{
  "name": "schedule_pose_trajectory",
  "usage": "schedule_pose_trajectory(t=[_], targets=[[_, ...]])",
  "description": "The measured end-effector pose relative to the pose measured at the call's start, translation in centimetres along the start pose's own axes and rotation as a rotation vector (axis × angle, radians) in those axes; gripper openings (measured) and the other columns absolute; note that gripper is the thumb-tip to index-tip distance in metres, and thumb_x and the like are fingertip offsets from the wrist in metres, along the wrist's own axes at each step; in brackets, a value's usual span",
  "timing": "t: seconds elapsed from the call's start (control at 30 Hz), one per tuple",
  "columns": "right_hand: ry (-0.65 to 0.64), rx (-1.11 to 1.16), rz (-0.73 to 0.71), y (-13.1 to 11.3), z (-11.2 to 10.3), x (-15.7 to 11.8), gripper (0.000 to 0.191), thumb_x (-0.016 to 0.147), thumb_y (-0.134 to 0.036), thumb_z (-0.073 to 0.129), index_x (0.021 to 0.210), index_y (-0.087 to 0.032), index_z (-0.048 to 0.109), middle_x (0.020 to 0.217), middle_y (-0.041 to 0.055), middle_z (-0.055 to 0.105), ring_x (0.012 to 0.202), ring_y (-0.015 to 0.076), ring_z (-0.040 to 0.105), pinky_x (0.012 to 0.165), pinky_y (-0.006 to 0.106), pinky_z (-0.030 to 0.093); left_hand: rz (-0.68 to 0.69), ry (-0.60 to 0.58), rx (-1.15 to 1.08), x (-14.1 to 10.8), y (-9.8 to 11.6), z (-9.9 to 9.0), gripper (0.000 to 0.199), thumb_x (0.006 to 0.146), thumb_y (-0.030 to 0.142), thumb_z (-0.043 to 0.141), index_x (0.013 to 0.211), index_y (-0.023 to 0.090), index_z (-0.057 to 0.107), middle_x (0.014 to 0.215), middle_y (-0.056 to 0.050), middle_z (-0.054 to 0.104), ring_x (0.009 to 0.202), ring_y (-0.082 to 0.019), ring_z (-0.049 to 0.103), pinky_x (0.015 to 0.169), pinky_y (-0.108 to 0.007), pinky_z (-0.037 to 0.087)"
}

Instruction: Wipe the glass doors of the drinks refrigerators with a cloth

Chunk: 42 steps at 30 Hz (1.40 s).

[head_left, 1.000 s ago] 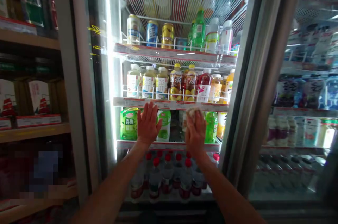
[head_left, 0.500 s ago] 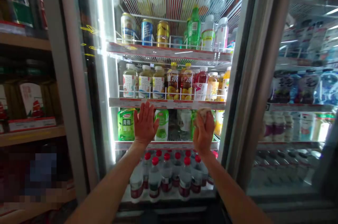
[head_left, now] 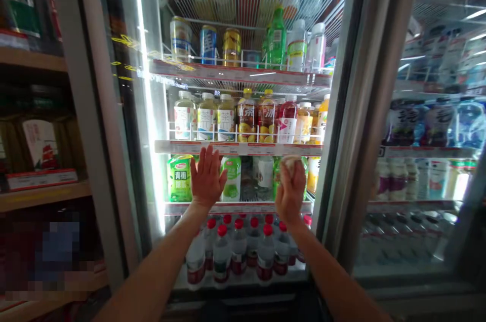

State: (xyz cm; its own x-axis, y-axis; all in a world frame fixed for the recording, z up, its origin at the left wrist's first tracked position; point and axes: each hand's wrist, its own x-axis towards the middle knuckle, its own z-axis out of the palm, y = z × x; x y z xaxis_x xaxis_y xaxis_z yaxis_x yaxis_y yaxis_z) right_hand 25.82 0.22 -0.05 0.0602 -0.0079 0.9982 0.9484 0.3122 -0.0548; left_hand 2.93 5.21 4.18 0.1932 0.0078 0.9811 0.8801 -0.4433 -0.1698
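A lit drinks fridge stands in front of me, with reflections showing on its glass door (head_left: 131, 79). My left hand (head_left: 207, 178) is raised flat, fingers up and palm forward, seemingly against the glass, and holds nothing. To its right, my right hand (head_left: 290, 195) is closed round a pale, crumpled cloth (head_left: 292, 161), which looks pressed to the door. Behind the hands are a green bottle with a plum label (head_left: 179, 178) and a white-green bottle (head_left: 231, 178). Part of the cloth is hidden by my fingers.
Bottled teas (head_left: 227, 118) and cans (head_left: 208, 44) fill the shelves above; red-capped water bottles (head_left: 221, 256) stand below. A metal door frame (head_left: 374, 109) runs down the right side, beside another fridge. Wooden shelves (head_left: 45, 195) with bottles are at the left.
The view has shifted slightly. My left hand stays flat in nearly the same place, and my right hand with the cloth has barely moved against the shelves behind it.
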Motion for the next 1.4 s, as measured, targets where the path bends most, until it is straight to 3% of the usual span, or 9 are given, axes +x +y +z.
schedule_pose_trajectory(t=[0.13, 0.2, 0.37, 0.47, 0.63, 0.73, 0.9, 1.17, 1.4], targets=[[-0.143, 0.060, -0.192, -3.8, 1.0, -0.7, 0.057, 0.082, -0.008, 0.041, 0.136, -0.028, 0.040, 0.148, 0.0059, 0.031, 0.138, 0.0258, 0.025, 0.108, 0.049, 0.032, -0.025, -0.002, 0.006, -0.2, 0.2, 0.0, 0.064, 0.089, 0.031, 0.041, 0.145, 0.016, 0.013, 0.148, -0.013, 0.024, 0.140, -0.022, 0.013, 0.114, -0.047, 0.009], [-0.147, 0.040, -0.210, -2.0, 0.1, -0.9, 0.057, 0.082, -0.007, 0.041, 0.136, -0.028, 0.040, 0.149, 0.0065, 0.029, 0.137, 0.0262, 0.026, 0.107, 0.050, 0.033, -0.030, -0.004, 0.001, -0.5, 0.3, 0.1, 0.064, 0.090, 0.030, 0.041, 0.145, 0.017, 0.013, 0.149, -0.012, 0.022, 0.140, -0.022, 0.013, 0.114, -0.048, 0.010], [0.028, -0.065, 0.029, 3.5, -2.3, -0.8, 0.060, 0.083, -0.010, 0.044, 0.139, -0.029, 0.034, 0.153, 0.0078, 0.018, 0.137, 0.0295, 0.027, 0.104, 0.056, 0.034, -0.046, -0.024, -0.009, -1.3, 0.9, 0.0, 0.064, 0.090, 0.026, 0.041, 0.145, 0.018, 0.012, 0.149, -0.012, 0.019, 0.140, -0.023, 0.012, 0.114, -0.049, 0.011], [-0.004, -0.003, -0.001, 1.0, -1.2, -1.3, 0.061, 0.083, -0.008, 0.040, 0.141, -0.028, 0.032, 0.153, 0.0070, 0.017, 0.138, 0.0293, 0.023, 0.105, 0.057, 0.032, -0.044, -0.048, -0.009, -2.4, 1.2, -0.2, 0.065, 0.089, 0.026, 0.042, 0.146, 0.017, 0.011, 0.150, -0.013, 0.017, 0.140, -0.023, 0.009, 0.114, -0.048, 0.011], [-0.188, 0.056, -0.219, -4.7, 0.9, -3.1, 0.054, 0.083, -0.009, 0.044, 0.135, -0.026, 0.043, 0.144, 0.0081, 0.039, 0.137, 0.0257, 0.027, 0.107, 0.049, 0.034, 0.011, -0.100, -0.006, -4.9, 1.4, -1.0, 0.066, 0.088, 0.024, 0.046, 0.145, 0.019, 0.013, 0.149, -0.012, 0.021, 0.140, -0.023, 0.011, 0.115, -0.046, 0.012], [-0.185, 0.004, -0.195, -1.7, -0.7, -3.8, 0.051, 0.084, -0.010, 0.045, 0.132, -0.027, 0.046, 0.145, 0.0070, 0.037, 0.136, 0.0257, 0.030, 0.106, 0.047, 0.036, 0.035, -0.111, -0.001, -5.7, 1.4, -1.3, 0.067, 0.088, 0.024, 0.047, 0.145, 0.020, 0.013, 0.149, -0.011, 0.020, 0.140, -0.022, 0.012, 0.115, -0.044, 0.012], [0.007, -0.124, 0.045, 4.8, -3.7, -3.6, 0.054, 0.085, -0.010, 0.044, 0.137, -0.023, 0.040, 0.152, 0.0117, 0.021, 0.136, 0.0304, 0.029, 0.104, 0.054, 0.035, 0.009, -0.105, 0.001, -5.8, 1.8, -1.2, 0.067, 0.088, 0.023, 0.046, 0.145, 0.020, 0.011, 0.150, -0.010, 0.017, 0.140, -0.022, 0.010, 0.115, -0.045, 0.010], [-0.191, 0.054, -0.174, -2.2, -0.7, -4.6, 0.060, 0.084, -0.009, 0.041, 0.141, -0.025, 0.032, 0.151, 0.0075, 0.025, 0.138, 0.0300, 0.023, 0.107, 0.052, 0.034, 0.026, -0.130, 0.013, -6.0, 1.9, -1.6, 0.069, 0.088, 0.028, 0.048, 0.146, 0.020, 0.011, 0.151, -0.011, 0.015, 0.140, -0.023, 0.009, 0.115, -0.044, 0.007], [-0.033, -0.056, 0.056, 3.4, -3.2, -3.4, 0.060, 0.085, -0.010, 0.040, 0.141, -0.028, 0.030, 0.154, 0.0061, 0.014, 0.137, 0.0300, 0.024, 0.106, 0.055, 0.033, 0.002, -0.159, 0.043, -6.5, 2.5, -1.6, 0.071, 0.088, 0.027, 0.048, 0.146, 0.019, 0.009, 0.151, -0.011, 0.012, 0.141, -0.024, 0.006, 0.114, -0.046, 0.008]])
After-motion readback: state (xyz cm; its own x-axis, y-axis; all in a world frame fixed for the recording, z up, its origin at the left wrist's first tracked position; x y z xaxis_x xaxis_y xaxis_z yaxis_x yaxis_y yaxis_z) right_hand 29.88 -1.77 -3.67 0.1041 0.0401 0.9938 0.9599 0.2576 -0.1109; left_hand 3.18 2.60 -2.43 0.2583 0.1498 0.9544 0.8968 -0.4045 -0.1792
